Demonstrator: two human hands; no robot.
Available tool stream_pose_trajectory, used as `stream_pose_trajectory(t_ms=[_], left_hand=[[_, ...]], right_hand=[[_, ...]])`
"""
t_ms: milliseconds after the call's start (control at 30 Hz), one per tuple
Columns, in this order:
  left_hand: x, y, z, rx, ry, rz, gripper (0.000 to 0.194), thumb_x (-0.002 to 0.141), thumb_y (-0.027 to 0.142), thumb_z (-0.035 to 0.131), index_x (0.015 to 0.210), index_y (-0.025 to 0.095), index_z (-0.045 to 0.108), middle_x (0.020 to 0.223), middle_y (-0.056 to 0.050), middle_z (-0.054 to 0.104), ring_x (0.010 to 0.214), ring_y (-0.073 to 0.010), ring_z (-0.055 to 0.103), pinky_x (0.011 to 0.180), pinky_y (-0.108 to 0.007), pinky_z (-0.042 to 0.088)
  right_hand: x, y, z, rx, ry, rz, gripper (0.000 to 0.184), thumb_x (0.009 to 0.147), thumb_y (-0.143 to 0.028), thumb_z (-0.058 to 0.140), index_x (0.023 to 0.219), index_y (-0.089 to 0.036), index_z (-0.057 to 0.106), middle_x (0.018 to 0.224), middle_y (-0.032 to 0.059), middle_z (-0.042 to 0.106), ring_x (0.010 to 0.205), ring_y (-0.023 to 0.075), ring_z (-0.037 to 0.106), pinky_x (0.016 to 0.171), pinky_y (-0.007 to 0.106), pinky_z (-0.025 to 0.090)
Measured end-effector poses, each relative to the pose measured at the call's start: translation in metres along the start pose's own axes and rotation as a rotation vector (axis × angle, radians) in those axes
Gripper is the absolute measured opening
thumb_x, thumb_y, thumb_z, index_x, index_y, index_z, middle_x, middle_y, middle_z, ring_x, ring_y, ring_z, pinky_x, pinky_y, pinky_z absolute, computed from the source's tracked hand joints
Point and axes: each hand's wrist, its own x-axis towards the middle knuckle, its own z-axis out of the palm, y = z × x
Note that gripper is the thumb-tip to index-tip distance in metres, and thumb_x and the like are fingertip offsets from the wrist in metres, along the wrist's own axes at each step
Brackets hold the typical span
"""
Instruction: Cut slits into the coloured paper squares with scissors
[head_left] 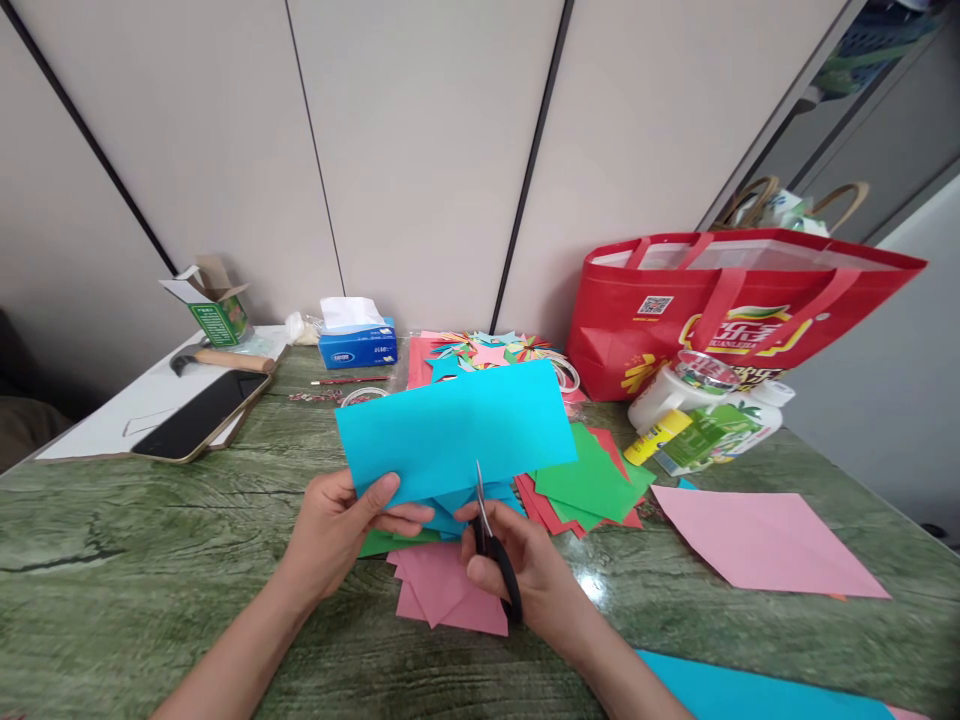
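Observation:
My left hand (352, 520) pinches a wide strip of blue paper (457, 425) by its lower left edge, thumb in front. The strip is held up over the table. In my right hand (517, 560) is a pair of scissors (495, 565) with black handles, its blades pointing up at the strip's lower edge, right of the middle. Whether the blades have cut into the paper I cannot tell. Below the strip lie blue paper pieces (450, 510), and nearer me pink paper pieces (435, 585). Green paper pieces (589, 480) rest over red ones (540, 505) to the right.
A pink sheet (772, 540) and a blue sheet (750, 690) lie at right. Behind stand a red bag (615, 330), a yellow glue stick (658, 437) and a blue tissue box (360, 347). On the left are a phone (206, 412) and a wooden-handled tool (232, 361).

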Motion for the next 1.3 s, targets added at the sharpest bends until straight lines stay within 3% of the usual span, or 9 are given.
stream_pose_trajectory(t_ms=[667, 1300], left_hand=[[0.0012, -0.0009, 0.0000, -0.005, -0.019, -0.015, 0.014, 0.070, 0.027, 0.060, 0.069, 0.013, 0.063, 0.064, -0.009, 0.070, 0.051, -0.0202, 0.064, 0.054, -0.030, 0.053], [0.0005, 0.0005, 0.0015, -0.026, -0.033, -0.014, 0.015, 0.071, 0.027, 0.060, 0.069, 0.011, 0.061, 0.063, -0.008, 0.070, 0.051, -0.0195, 0.065, 0.053, -0.029, 0.053]], right_hand=[[0.0015, 0.0035, -0.0003, 0.000, -0.016, -0.052, 0.033, 0.066, -0.037, 0.066, 0.088, -0.019, 0.050, 0.067, -0.0021, 0.045, 0.056, 0.0101, 0.040, 0.052, 0.024, 0.031], [0.0037, 0.0041, 0.0056, -0.031, 0.105, -0.032, 0.033, 0.061, -0.037, 0.069, 0.077, -0.016, 0.050, 0.056, -0.0048, 0.042, 0.050, 0.0079, 0.033, 0.047, 0.022, 0.024]])
